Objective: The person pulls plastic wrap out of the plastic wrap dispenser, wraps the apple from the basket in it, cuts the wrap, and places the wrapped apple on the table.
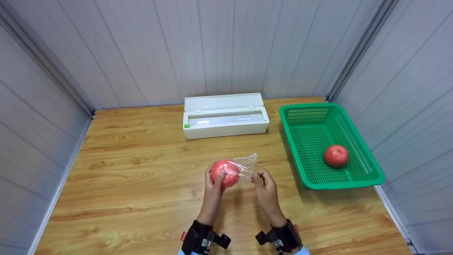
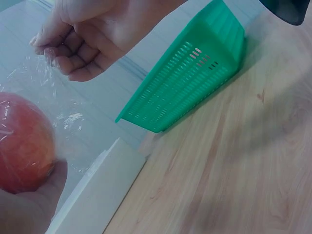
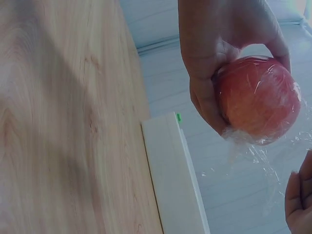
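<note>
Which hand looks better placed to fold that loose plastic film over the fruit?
Probably the right hand: it pinches the loose film, while the left hand grips the red fruit.

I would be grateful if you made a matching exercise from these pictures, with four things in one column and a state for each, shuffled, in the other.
Things
1. Left hand
2. Right hand
3. White box
4. Green basket

States
A. Pinches the clear film
B. Contains the other red fruit
C. Grips the film-covered red fruit
D. Has its lid open

Pairs: 1-C, 2-A, 3-D, 4-B
</note>
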`<state>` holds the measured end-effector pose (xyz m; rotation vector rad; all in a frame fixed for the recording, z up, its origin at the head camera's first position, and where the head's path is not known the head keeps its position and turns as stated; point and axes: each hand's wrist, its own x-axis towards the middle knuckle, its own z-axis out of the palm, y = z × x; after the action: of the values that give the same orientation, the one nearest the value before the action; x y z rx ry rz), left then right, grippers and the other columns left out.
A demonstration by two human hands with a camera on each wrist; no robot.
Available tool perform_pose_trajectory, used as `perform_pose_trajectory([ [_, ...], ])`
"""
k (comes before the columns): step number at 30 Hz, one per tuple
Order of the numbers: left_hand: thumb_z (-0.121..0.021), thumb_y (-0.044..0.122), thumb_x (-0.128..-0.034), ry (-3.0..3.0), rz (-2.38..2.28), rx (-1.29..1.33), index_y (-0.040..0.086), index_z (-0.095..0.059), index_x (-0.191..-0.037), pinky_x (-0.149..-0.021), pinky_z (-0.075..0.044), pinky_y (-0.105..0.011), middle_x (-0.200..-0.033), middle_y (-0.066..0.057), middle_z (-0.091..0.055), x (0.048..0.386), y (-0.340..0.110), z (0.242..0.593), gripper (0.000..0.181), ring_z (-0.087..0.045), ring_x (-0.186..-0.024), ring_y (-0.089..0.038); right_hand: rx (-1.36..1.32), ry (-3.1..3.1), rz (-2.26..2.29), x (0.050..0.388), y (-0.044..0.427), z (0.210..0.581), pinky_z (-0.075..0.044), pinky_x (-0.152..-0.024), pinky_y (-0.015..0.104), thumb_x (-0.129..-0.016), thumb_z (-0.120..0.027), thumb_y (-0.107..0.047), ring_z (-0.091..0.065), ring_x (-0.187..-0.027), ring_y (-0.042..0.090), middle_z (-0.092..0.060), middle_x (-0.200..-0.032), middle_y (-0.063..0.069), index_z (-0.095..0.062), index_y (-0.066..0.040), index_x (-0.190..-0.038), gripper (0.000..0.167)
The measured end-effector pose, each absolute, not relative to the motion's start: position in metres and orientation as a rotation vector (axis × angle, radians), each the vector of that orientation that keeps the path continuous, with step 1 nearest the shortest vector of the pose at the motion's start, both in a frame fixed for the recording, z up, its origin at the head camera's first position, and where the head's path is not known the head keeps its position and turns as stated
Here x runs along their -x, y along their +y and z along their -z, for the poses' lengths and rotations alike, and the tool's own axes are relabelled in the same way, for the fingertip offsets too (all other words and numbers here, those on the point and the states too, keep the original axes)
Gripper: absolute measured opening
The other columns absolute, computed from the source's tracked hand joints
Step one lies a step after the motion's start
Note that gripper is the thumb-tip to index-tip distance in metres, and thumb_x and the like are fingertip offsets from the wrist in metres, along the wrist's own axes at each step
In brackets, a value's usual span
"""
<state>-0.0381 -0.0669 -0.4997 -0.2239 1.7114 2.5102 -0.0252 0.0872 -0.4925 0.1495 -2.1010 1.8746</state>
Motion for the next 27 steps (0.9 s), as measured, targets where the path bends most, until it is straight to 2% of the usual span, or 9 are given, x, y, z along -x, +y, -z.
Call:
perform_pose_trajectory([
  [4, -0.048, 0.028, -0.0925, 1.725, -2.501, 0.181, 0.013, -0.023, -0.143, -0.103, -0.042, -0.038, -0.144, -0.019, -0.030, 0.036, -0.069, 0.498, 0.058, -0.044, -0.127, -0.033, -0.120, -2.136, -1.955, 0.026, 0.091, 0.492, -0.049, -0.071, 0.020, -0.097, -0.044, -0.006, -0.054, -0.075, 0.005, -0.056, -0.078, 0.004, -0.054, 0.011, -0.090, 0.021],
  [9, -0.044, 0.030, -0.0944, 1.677, -2.514, 0.102, 0.016, -0.021, -0.144, -0.105, -0.040, -0.039, -0.144, -0.019, -0.031, 0.034, -0.072, 0.498, 0.056, -0.046, -0.126, -0.031, -0.079, -2.115, -2.189, 0.033, 0.096, 0.491, -0.050, -0.071, 0.020, -0.098, -0.042, -0.008, -0.056, -0.073, 0.004, -0.057, -0.077, -0.004, -0.053, 0.017, -0.105, 0.028],
  [12, -0.044, 0.029, -0.0940, 1.675, -2.497, 0.078, 0.016, -0.022, -0.143, -0.106, -0.040, -0.039, -0.143, -0.019, -0.031, 0.033, -0.073, 0.499, 0.056, -0.047, -0.125, -0.030, -0.062, -1.954, -2.478, 0.035, 0.099, 0.489, -0.048, -0.066, 0.016, -0.097, -0.046, -0.011, -0.053, -0.069, 0.004, -0.056, -0.075, -0.006, -0.056, 0.010, -0.111, 0.027],
  [16, -0.046, 0.030, -0.0921, 1.665, -2.477, 0.077, 0.015, -0.024, -0.142, -0.104, -0.041, -0.038, -0.143, -0.019, -0.031, 0.033, -0.072, 0.499, 0.057, -0.048, -0.122, -0.028, -0.088, -1.660, -2.825, 0.035, 0.103, 0.486, -0.042, -0.058, 0.015, -0.097, -0.048, -0.018, -0.047, -0.062, 0.004, -0.052, -0.070, -0.006, -0.062, -0.006, -0.101, 0.018],
  [19, -0.045, 0.029, -0.0923, 1.666, -2.470, 0.076, 0.014, -0.024, -0.142, -0.104, -0.041, -0.038, -0.143, -0.019, -0.031, 0.032, -0.072, 0.499, 0.056, -0.049, -0.122, -0.027, -0.137, -1.584, -2.913, 0.035, 0.104, 0.486, -0.038, -0.056, 0.015, -0.098, -0.047, -0.019, -0.045, -0.060, 0.004, -0.050, -0.068, -0.007, -0.058, -0.012, -0.090, 0.015],
  [22, -0.045, 0.029, -0.0932, 1.682, -2.457, 0.076, 0.014, -0.024, -0.142, -0.105, -0.040, -0.039, -0.143, -0.019, -0.032, 0.031, -0.071, 0.499, 0.055, -0.049, -0.122, -0.027, -0.138, -1.584, -2.923, 0.034, 0.103, 0.486, -0.037, -0.056, 0.015, -0.098, -0.046, -0.016, -0.045, -0.061, 0.004, -0.050, -0.068, -0.007, -0.053, -0.014, -0.084, 0.015],
  [27, -0.046, 0.032, -0.0931, 1.702, -2.436, 0.086, 0.015, -0.025, -0.143, -0.105, -0.040, -0.040, -0.144, -0.018, -0.031, 0.033, -0.071, 0.497, 0.056, -0.048, -0.123, -0.029, -0.066, -1.627, -2.851, 0.035, 0.104, 0.486, -0.041, -0.058, 0.015, -0.096, -0.050, -0.016, -0.048, -0.063, 0.004, -0.051, -0.071, -0.006, -0.052, -0.013, -0.085, 0.012],
])
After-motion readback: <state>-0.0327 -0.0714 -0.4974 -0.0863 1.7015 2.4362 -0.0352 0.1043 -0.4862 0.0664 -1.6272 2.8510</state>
